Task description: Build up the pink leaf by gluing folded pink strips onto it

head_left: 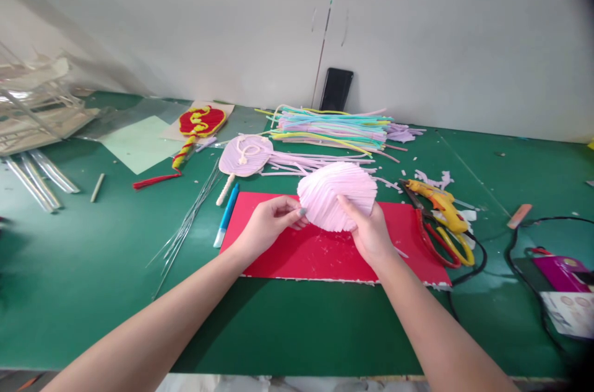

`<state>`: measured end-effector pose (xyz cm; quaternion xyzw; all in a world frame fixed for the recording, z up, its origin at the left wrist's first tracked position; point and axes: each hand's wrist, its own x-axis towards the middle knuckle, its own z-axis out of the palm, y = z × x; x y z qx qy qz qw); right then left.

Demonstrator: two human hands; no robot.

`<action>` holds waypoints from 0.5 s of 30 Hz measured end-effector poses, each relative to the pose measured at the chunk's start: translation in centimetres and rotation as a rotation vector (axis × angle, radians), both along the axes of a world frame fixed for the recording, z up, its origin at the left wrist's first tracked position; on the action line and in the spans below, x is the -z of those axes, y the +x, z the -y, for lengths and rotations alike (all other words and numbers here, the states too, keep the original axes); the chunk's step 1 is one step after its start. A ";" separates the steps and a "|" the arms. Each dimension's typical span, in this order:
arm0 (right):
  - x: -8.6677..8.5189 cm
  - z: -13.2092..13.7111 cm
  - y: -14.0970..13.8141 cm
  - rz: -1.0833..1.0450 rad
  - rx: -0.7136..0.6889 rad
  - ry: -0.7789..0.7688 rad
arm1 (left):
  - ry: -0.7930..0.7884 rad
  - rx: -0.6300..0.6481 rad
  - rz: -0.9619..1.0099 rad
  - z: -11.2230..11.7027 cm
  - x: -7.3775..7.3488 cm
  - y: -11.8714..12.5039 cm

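Note:
A pink oval fan face, covered in pipe cleaners laid side by side, is held tilted above a red board. My right hand grips its lower right part, thumb on top and the other fingers hidden beneath. At its left edge my left hand is closed, thumb and fingertips pinching the rim. Just behind lies a lilac fan with a cream handle and a cream curl. Loose pink pipe cleaners extend to its right.
Bundled coloured pipe cleaners lie at the back, before a leaning phone. Scissors and a yellow glue gun sit right, near a black cable. Left are a blue pen, thin wires and a red-yellow fan.

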<state>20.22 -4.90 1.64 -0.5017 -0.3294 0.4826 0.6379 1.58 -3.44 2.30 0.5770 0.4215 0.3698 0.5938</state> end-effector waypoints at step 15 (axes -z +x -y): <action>-0.3 0.1 0.6 -0.078 -0.127 -0.028 | -0.003 -0.119 0.021 -0.2 0.0 0.0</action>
